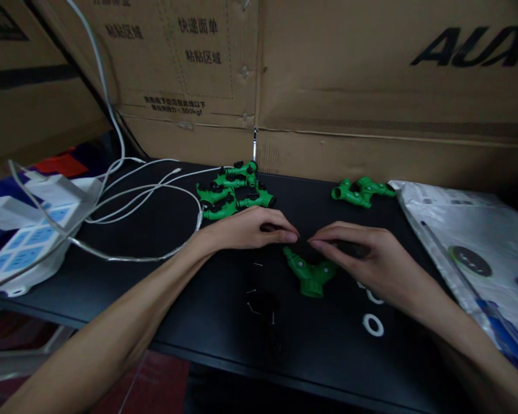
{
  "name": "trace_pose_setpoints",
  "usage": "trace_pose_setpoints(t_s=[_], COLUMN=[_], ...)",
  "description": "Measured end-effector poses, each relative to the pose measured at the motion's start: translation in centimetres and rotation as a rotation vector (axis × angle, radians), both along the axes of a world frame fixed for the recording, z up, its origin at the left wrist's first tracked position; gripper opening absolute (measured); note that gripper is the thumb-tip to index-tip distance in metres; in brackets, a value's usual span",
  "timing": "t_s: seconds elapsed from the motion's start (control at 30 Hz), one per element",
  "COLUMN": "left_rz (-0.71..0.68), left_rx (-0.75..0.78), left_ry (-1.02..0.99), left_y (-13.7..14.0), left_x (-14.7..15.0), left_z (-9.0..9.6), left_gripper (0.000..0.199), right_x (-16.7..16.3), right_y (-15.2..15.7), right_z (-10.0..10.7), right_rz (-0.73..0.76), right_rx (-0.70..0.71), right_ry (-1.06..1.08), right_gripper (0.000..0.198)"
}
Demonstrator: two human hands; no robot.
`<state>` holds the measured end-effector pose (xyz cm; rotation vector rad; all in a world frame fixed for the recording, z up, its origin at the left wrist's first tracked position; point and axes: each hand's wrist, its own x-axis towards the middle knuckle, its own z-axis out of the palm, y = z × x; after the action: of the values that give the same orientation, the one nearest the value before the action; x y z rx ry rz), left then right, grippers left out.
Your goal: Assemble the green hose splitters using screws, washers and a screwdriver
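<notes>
Green Y-shaped plastic connector (312, 282): on flat black tabletop (216, 299).
Left hand (254, 228): connector's ten o'clock, fingertips pressed together; contents unclear from here.
Right hand (371, 253): two o'clock, pinched; can't tell contents.

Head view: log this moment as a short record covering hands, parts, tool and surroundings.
Left hand: thumb and fingertips close together; anything held is unclear
Right hand: pinching pose facing the left; contents unclear
Nearest part: green Y-shaped splitter on the black table, below the fingertips in the picture
Other green fittings: left group; right-rear group
Small part: white ring washer
Tool: blue-handled screwdriver on plastic packaging
Left side: white power strip
</notes>
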<state>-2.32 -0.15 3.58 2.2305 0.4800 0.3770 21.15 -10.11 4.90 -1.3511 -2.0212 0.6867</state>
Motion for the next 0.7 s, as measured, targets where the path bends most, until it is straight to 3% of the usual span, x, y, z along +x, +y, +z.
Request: trace_pose_setpoints(t_s=[0.1,0.23,0.37,0.5,0.7], left_rz=[0.078,0.142,0.14,0.107,0.133], left_rx=[0.061,0.021,-0.019,-0.097,0.009], left_ry=[0.167,0.401,0.452,0.322,-0.066], left_y=[-0.1,-0.2,0.1,0.6,-0.5], left_x=[-0.8,-2.0,-2.4,-2.1,-0.6], left_z=[1.5,2.5,2.3,2.0,2.1], left_gripper=[0.031,0.053,0.037,0.022,0.025], right_x=[0.4,1.1,1.8,1.7,0.4], right_y=[0.2,0.4,0.3,0.2,0.0], right_z=[0.2,0.4,0.4,0.5,0.4], right_rz=[0.001,0.024,0.101,0.121,-0.068], right_rx=[0.017,0.025,-0.03,-0.019,0.025], right_ry=[-0.05,-0.106,-0.14,-0.139,0.044], right_gripper=[0.016,0.019,0.019,0.018,0.022])
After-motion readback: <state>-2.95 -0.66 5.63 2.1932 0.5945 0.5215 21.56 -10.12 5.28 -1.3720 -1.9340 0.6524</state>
